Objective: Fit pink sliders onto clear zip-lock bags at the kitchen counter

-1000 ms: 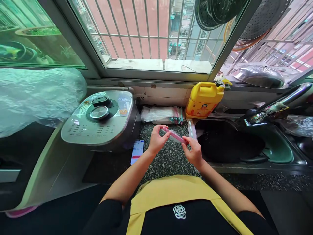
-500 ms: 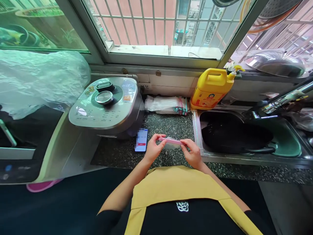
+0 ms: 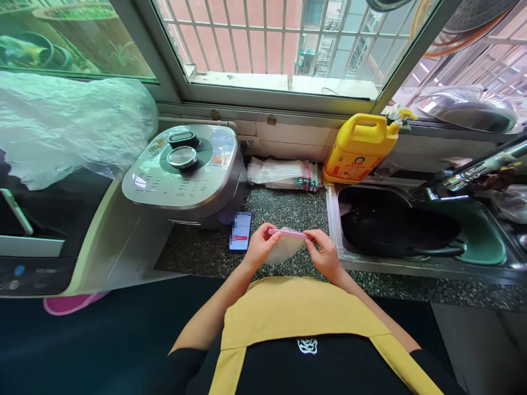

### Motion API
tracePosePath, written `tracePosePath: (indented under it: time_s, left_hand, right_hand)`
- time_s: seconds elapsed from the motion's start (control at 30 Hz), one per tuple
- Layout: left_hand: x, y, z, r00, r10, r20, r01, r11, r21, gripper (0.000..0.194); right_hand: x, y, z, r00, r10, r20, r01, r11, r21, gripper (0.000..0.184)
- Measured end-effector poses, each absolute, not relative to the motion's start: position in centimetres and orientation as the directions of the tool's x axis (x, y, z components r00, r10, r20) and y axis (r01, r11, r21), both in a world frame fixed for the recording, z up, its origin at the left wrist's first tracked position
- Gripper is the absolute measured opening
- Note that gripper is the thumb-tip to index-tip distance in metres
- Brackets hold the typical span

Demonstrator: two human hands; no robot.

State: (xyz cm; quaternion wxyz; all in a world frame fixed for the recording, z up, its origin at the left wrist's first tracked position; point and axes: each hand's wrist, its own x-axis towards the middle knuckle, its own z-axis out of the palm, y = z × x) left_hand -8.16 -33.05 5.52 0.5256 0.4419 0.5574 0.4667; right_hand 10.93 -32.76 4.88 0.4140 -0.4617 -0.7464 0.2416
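Note:
A slim pink bag sealing clip [image 3: 287, 234] spans the gap between my hands, above the dark speckled counter. My left hand [image 3: 261, 246] pinches its left end between thumb and fingers. Its right end is gripped by my right hand [image 3: 323, 252] in the same way. A clear plastic bag [image 3: 283, 251] hangs from the clip toward me, and a little of it shows above the clip. What the bag holds, if anything, I cannot make out. Just left of my left hand, a phone [image 3: 240, 232] lies face up with its screen lit.
A rice cooker [image 3: 183, 164] stands left on the counter [image 3: 284, 206]. Behind lies a pile of plastic bags [image 3: 284, 174], beside a yellow jug [image 3: 358, 148]. Right is a sink [image 3: 332, 219] holding a black pan [image 3: 395, 233]. A plastic-covered thing [image 3: 102, 120] is far left.
More of the clear bag now hangs below the clip toward me. Both hands keep their pinch on its ends. The whole view has shifted slightly.

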Motion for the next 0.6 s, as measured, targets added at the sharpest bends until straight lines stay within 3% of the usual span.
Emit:
tracePosePath:
  time_s: [0.37, 0.6]
  left_hand:
    - [-8.0, -33.3, 4.1, -0.091, 0.977, -0.195, -0.084, 0.188, 0.979, 0.056]
    - [-7.7, -33.0, 4.2, -0.104, 0.982, -0.159, -0.023, 0.158, 0.987, 0.051]
  right_hand:
    - [11.2, -33.4, 4.7, -0.222, 0.887, 0.405, 0.501, 0.461, -0.733, 0.016]
    - [11.4, -33.5, 4.5, -0.230, 0.886, 0.402, 0.499, 0.462, -0.733, 0.016]
